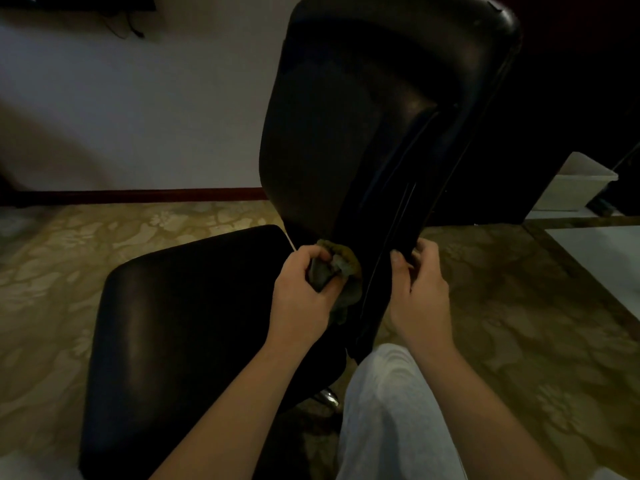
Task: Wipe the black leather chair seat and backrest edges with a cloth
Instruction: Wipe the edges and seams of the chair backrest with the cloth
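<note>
- The cloth (341, 268), a bunched olive-grey rag, sits in the left hand (304, 289). The fingers are curled tight round its upper part and the thumb is closed over it, so the grip is firm.
- The cloth's loose end hangs below the fist, so its long axis runs roughly top to bottom in the picture. The wad is pressed against the lower end of the backrest (346, 116), where it meets the seat.
- The right hand (420, 289) is just to the right of the cloth, on the other side of the backrest's narrow edge. It clasps that edge, with the thumb lying on the near face and the fingers wrapped round behind.
- The backrest rises from between the two hands, up and away to the top of the picture and leaning a little right. Its padded face is turned left.
- The black seat (180, 306) spreads left and downward from the left hand, lying flat.
- Below the two wrists is a leg (391, 410) in light trousers, and beside it a shiny metal part (327, 396) shows under the seat.
- A patterned gold carpet (519, 306) lies all around.
- Beyond the hands, to the left, stands a pale wall (138, 98) with a dark red skirting board (138, 195).
- A white box (581, 185) sits far right.
</note>
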